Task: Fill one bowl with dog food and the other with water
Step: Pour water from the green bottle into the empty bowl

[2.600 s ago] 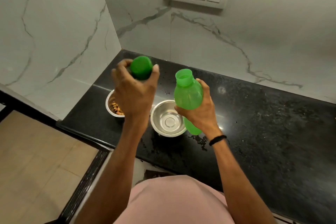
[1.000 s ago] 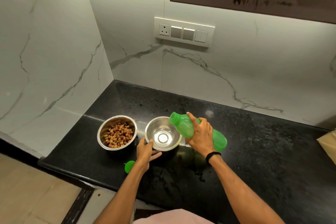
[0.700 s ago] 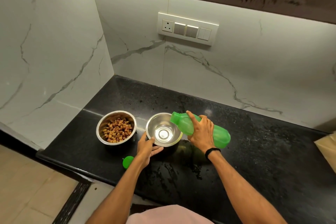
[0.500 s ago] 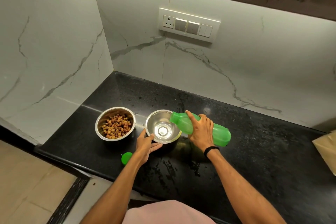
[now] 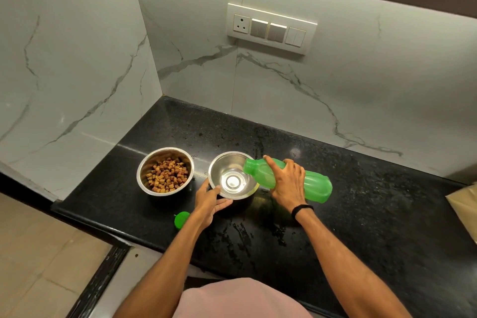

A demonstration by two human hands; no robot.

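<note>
Two steel bowls stand on the black countertop (image 5: 361, 214). The left bowl (image 5: 165, 171) holds brown dog food pieces. The right bowl (image 5: 232, 175) shows a shiny bottom; I cannot tell how much water is in it. My right hand (image 5: 286, 182) grips a green bottle (image 5: 315, 183), tipped almost flat with its uncapped mouth over the right bowl's rim. My left hand (image 5: 209, 201) holds that bowl's near-left side, thumb on the rim. The green cap (image 5: 181, 220) lies on the counter by my left wrist.
White marble walls close the counter at the left and back, with a switch panel (image 5: 271, 28) on the back wall. A brown paper bag (image 5: 464, 209) sits at the right edge. Water drops speckle the counter in front of the bowls. Dark cabinets hang above.
The cap went from my left hand to the counter. My left hand took hold of the right bowl. The bottle was tipped over that bowl and has stayed there.
</note>
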